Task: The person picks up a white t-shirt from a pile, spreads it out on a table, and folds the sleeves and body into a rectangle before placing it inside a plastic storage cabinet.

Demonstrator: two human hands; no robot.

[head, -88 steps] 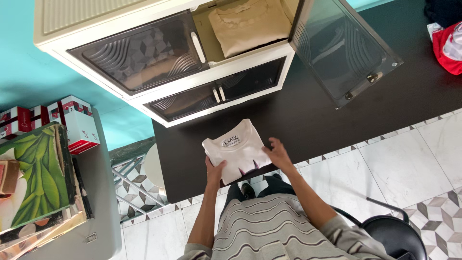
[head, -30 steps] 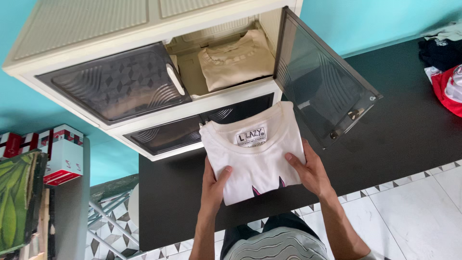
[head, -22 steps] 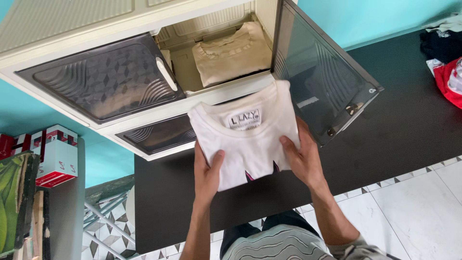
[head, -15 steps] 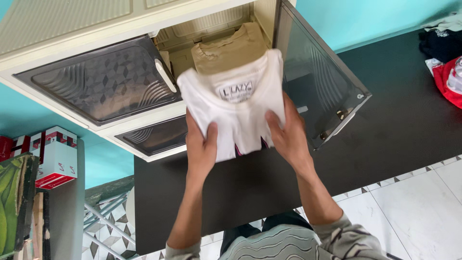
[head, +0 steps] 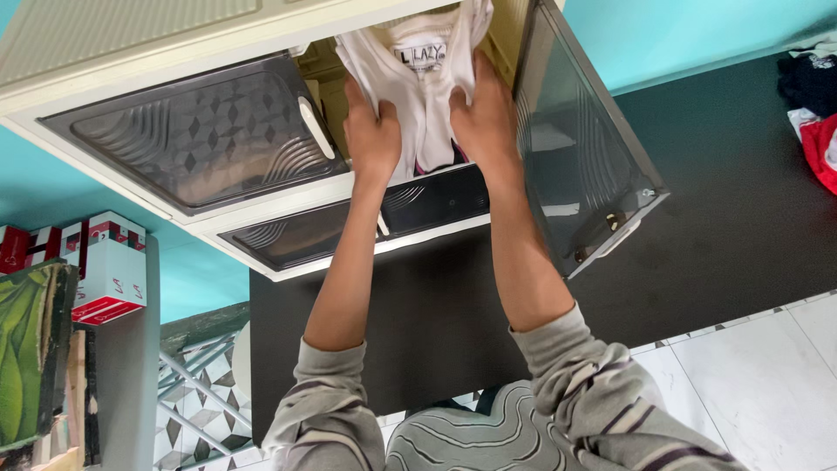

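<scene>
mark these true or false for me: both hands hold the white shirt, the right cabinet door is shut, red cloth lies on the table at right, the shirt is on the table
Both hands, left hand and right hand, hold the folded white shirt: true.
The right upper cabinet door is shut: false, it hangs open; the left upper door is shut.
Red cloth lies on the black table at the right edge: true.
The shirt lies on the table: false, it is up at the open cabinet compartment.

Grey top with dark wavy stripes, apparently long sleeves pushed up past bare forearms
</scene>
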